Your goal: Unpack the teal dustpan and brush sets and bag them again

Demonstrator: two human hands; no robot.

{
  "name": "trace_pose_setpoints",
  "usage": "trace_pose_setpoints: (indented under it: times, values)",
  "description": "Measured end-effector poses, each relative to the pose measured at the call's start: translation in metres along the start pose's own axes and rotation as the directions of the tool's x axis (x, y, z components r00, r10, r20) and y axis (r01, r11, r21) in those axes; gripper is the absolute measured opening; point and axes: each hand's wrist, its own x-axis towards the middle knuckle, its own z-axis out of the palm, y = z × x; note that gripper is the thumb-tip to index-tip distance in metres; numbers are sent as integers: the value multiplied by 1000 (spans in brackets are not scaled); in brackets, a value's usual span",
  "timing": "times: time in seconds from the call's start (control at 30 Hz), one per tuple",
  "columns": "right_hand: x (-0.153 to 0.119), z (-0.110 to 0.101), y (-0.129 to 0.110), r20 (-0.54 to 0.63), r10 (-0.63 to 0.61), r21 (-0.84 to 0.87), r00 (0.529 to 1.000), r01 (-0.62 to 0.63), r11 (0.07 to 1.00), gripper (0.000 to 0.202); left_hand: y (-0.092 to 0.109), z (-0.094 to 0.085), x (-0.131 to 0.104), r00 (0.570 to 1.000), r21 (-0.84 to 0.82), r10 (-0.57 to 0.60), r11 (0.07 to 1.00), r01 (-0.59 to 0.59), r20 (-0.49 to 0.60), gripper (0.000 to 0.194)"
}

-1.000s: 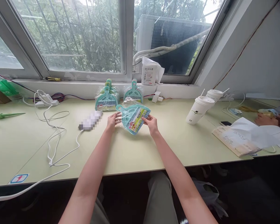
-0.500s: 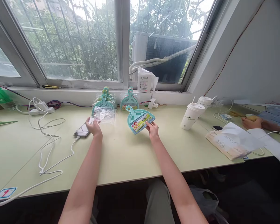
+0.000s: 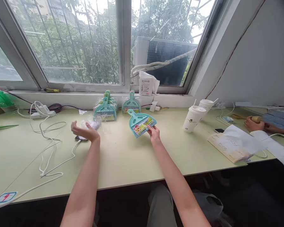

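While the right hand pinches the turquoise dustpan set by its lower edge, tilted over the tabletop, the left hand is open, fingers loosely extended, near clear plastic wrapping.

The right hand pinches a dustpan by its edge. The left hand, spread loosely, is near a phone. Wrapped dustpans stand behind.
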Motion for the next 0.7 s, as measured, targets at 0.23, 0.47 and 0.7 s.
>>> trace_pose_setpoints:
  times: [0.23, 0.47, 0.7]
  values:
    - [1, 2, 7, 9, 26, 18, 1000, -26, 999, 26, 42, 3, -56, 701, -257, 271, 958, -129, 660, 33]
    - [-3, 9, 10, 168, 76, -65, 983, -65, 996, 21, 43, 18, -116, -12, 96, -115, 768, 633, 993, 59]
    - [-8, 12, 8, 223, 370, -484, 902, -228, 845, 19, 25, 29, -101, 204, 88, -294, 741, 666, 934, 48]
